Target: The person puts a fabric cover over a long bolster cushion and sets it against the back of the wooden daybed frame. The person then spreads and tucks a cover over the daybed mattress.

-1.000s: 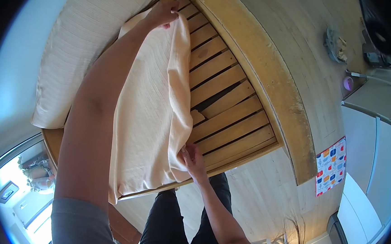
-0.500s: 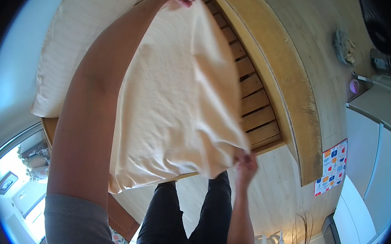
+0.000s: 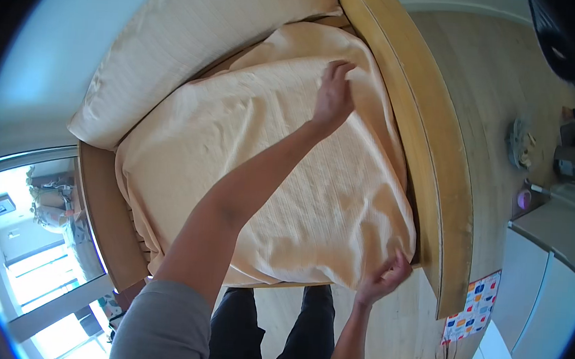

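Observation:
A cream cloth point(image 3: 281, 179) lies spread with soft wrinkles over the slatted seat of a wooden frame point(image 3: 430, 136). Over the cloth's upper right part is my left hand point(image 3: 335, 96), its fingers apart and slightly bent, holding nothing. My right hand point(image 3: 384, 280) is at the cloth's lower right corner, thumb and fingers closed on its edge. A long cream cushion point(image 3: 210, 41) rests along the back of the frame, behind the cloth.
The wooden armrest point(image 3: 108, 214) stands at the left, beside a mirror or glass panel. To the right are the floor, a basket point(image 3: 520, 144), a purple bowl point(image 3: 524, 199), a patterned mat point(image 3: 472, 309) and pale cabinets point(image 3: 527, 276). Part of another person shows at the far right.
The lifted cloth has come down onto the seat. My left hand has let go of its upper edge and moved down and right; my right hand has moved slightly down and right.

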Demonstrator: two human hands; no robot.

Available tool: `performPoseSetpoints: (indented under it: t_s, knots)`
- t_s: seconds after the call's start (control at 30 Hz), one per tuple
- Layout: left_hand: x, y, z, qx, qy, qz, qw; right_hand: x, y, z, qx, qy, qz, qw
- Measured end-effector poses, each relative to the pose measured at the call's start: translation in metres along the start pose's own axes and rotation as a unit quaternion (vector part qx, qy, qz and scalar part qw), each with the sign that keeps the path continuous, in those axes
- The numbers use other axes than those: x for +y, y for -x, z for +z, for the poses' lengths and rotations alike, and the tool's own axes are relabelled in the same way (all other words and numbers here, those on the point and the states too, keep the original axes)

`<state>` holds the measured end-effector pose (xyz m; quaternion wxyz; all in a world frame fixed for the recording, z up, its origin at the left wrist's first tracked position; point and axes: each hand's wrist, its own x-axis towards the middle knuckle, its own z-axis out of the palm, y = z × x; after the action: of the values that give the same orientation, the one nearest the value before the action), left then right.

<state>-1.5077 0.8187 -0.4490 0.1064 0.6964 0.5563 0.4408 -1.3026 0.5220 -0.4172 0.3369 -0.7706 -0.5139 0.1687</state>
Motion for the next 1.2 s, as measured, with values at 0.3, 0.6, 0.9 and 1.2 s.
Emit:
performPoseSetpoints:
  t_s: [0.3, 0.6, 0.9, 1.2]
  knots:
    - [-0.132, -0.063, -0.130, -0.195, -0.439, -0.362, 0.799, 0.040, -0.004, 0.038, -0.201, 0.328, -0.097, 0.918]
    - [-0.178, -0.094, -0.146, -0.099, -0.131, -0.232, 0.959, 0.038, -0.004, 0.045, -0.183, 0.372, -0.122, 0.902]
    - [-0.058, -0.030, -0.021, -0.246, -0.205, 0.014, 0.947, 0.032, -0.021, 0.031, -0.185, 0.258, -0.064, 0.946]
    - [-0.100, -0.056, 0.029, -0.279, -0.358, 0.025, 0.891, 0.057, -0.039, 0.032, -0.214, 0.294, -0.201, 0.910]
